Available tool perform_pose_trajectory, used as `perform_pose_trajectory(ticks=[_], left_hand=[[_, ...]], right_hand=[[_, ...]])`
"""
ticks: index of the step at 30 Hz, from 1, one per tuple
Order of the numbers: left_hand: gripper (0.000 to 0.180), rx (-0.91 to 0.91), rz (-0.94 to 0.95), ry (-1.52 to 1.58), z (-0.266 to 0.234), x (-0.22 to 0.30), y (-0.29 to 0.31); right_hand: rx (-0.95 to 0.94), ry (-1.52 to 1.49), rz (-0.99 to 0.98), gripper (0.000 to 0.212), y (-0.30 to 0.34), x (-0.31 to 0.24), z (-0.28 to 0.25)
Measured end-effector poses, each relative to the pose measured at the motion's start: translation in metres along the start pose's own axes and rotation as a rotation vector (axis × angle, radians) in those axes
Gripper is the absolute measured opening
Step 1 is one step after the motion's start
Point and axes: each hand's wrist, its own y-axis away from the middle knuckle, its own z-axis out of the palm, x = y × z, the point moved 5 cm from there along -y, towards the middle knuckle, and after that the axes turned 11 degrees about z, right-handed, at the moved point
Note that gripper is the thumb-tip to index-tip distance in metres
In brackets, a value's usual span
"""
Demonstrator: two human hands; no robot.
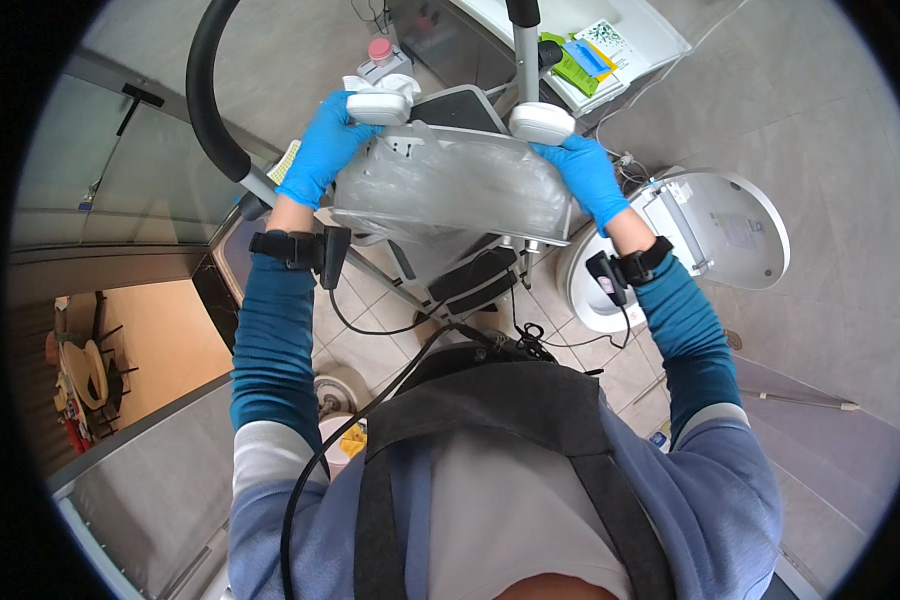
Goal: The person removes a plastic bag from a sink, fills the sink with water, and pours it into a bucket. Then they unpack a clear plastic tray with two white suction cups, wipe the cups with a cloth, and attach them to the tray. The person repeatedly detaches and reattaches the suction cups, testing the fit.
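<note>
A clear plastic bag [455, 185] is stretched over a grey frame with two white padded armrests [541, 122]. My left hand [320, 150], in a blue glove, grips the bag's left edge beside the left armrest [378, 105]. My right hand [587, 175], also gloved in blue, holds the bag's right edge just under the right armrest. Both wrists carry black straps with small devices and cables.
A toilet [715, 235] with its lid up stands at the right on the tiled floor. A curved black handle bar [205, 100] rises at the left. A white counter [590, 55] with green and blue cloths lies at the top. A small bottle [380, 55] sits behind.
</note>
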Motion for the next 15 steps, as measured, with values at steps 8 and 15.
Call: perform_pose_trajectory(ticks=[8,15], left_hand=[[0.039,-0.124,-0.153,-0.221,-0.005,-0.045,-0.02],[0.03,-0.158,-0.216,-0.175,-0.002,-0.057,-0.025]], right_hand=[[-0.036,-0.133,0.129,0.037,-0.02,0.016,0.052],[-0.06,0.024,0.083,0.041,-0.026,0.012,0.05]])
